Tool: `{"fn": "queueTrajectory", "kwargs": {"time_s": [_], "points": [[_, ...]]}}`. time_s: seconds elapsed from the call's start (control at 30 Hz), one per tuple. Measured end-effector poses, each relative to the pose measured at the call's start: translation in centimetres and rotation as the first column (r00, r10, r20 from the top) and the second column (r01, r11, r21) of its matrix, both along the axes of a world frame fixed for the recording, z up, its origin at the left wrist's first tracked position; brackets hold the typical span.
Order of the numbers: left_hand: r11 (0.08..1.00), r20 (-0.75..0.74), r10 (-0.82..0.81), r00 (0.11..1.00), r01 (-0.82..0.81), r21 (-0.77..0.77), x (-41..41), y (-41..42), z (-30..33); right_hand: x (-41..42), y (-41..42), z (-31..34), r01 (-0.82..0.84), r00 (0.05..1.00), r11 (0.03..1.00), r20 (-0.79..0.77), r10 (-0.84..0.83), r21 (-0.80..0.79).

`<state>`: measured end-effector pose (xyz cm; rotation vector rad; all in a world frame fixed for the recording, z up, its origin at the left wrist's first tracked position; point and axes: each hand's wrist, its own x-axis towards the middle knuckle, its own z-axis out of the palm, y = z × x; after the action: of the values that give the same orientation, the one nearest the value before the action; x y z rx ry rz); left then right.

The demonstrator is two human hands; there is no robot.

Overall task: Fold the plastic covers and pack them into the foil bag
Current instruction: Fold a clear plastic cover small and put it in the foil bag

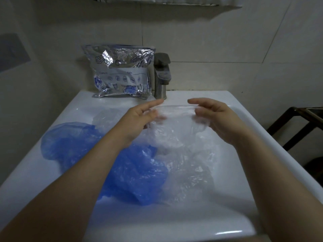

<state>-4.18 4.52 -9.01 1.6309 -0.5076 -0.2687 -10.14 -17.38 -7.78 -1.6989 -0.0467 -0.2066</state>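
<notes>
Head view: your left hand and right hand pinch the clear plastic cover taut above the sink, foil bag well behind; slack film risks slipping into loose covers below.

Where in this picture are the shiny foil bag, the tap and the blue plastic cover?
foil bag (120,74): head view, on its pale label strip.
tap (161,75): head view, on the metal body under the handle.
blue plastic cover (136,170): head view, on its crumpled middle, in the sink.
</notes>
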Motion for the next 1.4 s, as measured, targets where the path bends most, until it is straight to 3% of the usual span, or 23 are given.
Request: {"fn": "queueTrajectory", "kwargs": {"time_s": [0.13,0.33,0.43,0.6,0.73,0.83,0.9,0.97,1.13,1.2,1.4], "points": [[0.989,-0.025,-0.019,1.000,0.015,-0.145,-0.3,-0.2,0.2,-0.1,-0.4,0.0,-0.055,0.998,0.987,0.015,0.054,0.148],[0.989,-0.068,0.077,0.995,-0.085,-0.118,-0.4,-0.9,0.1,0.3,0.4,-0.3,0.039,0.996,0.986,-0.085,-0.025,0.160],[0.991,-0.023,0.110,0.994,-0.111,-0.076,-0.5,-1.1,-0.2,0.2,0.8,-0.5,0.023,0.994,1.000,-0.109,-0.021,0.015],[0.997,0.025,0.026,0.999,-0.024,-0.067,-0.6,-0.7,0.3,-0.3,0.9,0.4,0.023,0.999,0.970,-0.041,-0.034,-0.243],[0.989,0.130,0.085,0.988,-0.099,0.106,-0.2,-1.1,-0.3,-0.3,1.1,0.4,0.106,0.994,0.893,0.033,-0.102,-0.438],[0.953,0.332,0.135,0.934,-0.214,0.214,0.1,-1.1,-0.4,-0.1,1.0,0.2,0.052,0.998,0.888,0.006,-0.055,-0.457],[0.954,0.398,0.118,0.910,-0.216,0.209,0.3,-1.0,-0.3,-0.1,0.7,0.1,0.029,0.999,0.910,-0.019,-0.041,-0.414],[0.967,0.357,0.098,0.929,-0.174,0.188,0.4,-0.8,-0.3,-0.1,0.2,0.1,0.017,0.999,0.943,-0.036,-0.031,-0.333],[0.992,0.058,0.052,0.997,-0.059,0.114,0.4,-0.3,-0.3,-0.2,-0.4,0.1,-0.060,0.995,0.995,-0.086,0.053,-0.074],[0.997,0.022,0.029,0.999,-0.031,0.077,0.4,-0.1,-0.2,-0.2,-0.5,0.1,-0.071,0.994,0.997,-0.084,0.069,-0.022],[0.992,0.055,0.026,0.998,-0.033,0.119,-0.1,-0.4,0.0,0.0,0.0,-0.1,-0.018,0.997,0.990,-0.074,0.008,-0.140]]}}
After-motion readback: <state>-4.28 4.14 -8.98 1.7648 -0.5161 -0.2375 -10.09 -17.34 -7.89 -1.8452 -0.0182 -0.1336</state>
